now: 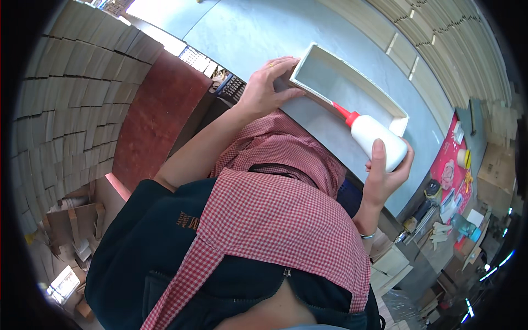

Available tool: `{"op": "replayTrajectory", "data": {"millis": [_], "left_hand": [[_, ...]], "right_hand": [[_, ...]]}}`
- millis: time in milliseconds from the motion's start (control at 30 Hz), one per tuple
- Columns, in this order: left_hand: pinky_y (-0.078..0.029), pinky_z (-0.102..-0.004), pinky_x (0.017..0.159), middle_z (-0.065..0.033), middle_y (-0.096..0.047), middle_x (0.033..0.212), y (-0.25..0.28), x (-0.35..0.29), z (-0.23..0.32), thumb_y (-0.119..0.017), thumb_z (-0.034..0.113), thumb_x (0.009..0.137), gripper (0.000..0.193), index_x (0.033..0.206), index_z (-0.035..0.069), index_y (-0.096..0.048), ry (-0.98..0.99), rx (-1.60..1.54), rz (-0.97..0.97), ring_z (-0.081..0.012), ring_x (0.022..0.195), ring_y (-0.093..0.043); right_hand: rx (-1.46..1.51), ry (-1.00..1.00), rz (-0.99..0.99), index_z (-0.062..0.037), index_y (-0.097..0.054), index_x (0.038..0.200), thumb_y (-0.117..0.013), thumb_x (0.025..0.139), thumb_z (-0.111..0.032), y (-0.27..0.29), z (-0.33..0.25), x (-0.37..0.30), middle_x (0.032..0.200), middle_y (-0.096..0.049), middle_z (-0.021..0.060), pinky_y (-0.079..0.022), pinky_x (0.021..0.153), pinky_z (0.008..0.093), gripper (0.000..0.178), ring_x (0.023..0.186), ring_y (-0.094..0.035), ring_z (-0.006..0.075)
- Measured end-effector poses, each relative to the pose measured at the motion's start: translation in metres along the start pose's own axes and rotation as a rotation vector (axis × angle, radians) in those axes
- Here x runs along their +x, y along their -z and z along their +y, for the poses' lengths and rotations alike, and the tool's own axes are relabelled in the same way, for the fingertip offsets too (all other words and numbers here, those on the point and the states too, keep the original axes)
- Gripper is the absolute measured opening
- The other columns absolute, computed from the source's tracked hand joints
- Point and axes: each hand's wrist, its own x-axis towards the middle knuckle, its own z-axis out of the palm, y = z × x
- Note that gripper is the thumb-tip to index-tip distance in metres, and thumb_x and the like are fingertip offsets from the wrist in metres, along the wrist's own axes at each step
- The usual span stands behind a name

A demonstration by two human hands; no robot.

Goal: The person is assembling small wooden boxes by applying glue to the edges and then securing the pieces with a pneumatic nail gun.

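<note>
Open wooden box (360, 82) on tabletop (247, 33), upper centre of frame. Left hand (264, 88): fingers spread about left corner, seemingly bracing it. Right hand (384, 184): fingers clasping white bottle (367, 132), tilted, apparently aiming red nozzle (344, 112) at near edge.

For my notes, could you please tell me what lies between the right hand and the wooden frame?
The head view shows a white bottle, red nozzle toward the wooden frame, held in the right hand.
</note>
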Motion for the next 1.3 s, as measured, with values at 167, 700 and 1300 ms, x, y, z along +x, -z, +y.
{"op": "replayTrajectory", "data": {"millis": [167, 700, 1300], "left_hand": [[-0.052, -0.0384, 0.103, -0.0134, -0.061, 0.139, 0.000, -0.001, 0.002, -0.084, 0.010, 0.079, 0.065, 0.139, 0.008, -0.060, 0.031, -0.004, -0.023, -0.0263, 0.118, -0.062], [-0.057, -0.0344, 0.090, -0.0122, -0.065, 0.126, -0.001, -0.003, -0.006, -0.085, 0.011, 0.079, 0.066, 0.139, 0.007, -0.059, 0.141, -0.128, -0.039, -0.0218, 0.102, -0.065], [-0.048, -0.0414, 0.104, -0.0197, -0.062, 0.134, 0.001, -0.003, -0.004, -0.075, 0.002, 0.082, 0.069, 0.145, 0.000, -0.049, 0.261, -0.330, -0.107, -0.0311, 0.119, -0.061]], "right_hand": [[-0.048, -0.012, 0.097, -0.0017, -0.053, 0.121, -0.074, 0.089, -0.033, 0.032, 0.012, -0.003, 0.102, -0.061, 0.0132, -0.047, 0.054, 0.0244, 0.050, 0.073, -0.059, 0.0172], [-0.166, -0.155, 0.317, -0.0001, -0.055, 0.119, -0.074, 0.090, -0.032, 0.117, 0.034, -0.015, 0.100, -0.063, 0.0143, -0.048, 0.054, 0.0262, 0.047, 0.073, -0.061, 0.0186], [-0.279, -0.184, 0.774, -0.0020, -0.047, 0.112, -0.077, 0.080, -0.023, 0.219, 0.182, 0.165, 0.116, -0.054, 0.0176, -0.052, 0.090, 0.0411, 0.049, 0.104, -0.058, 0.0294]]}}
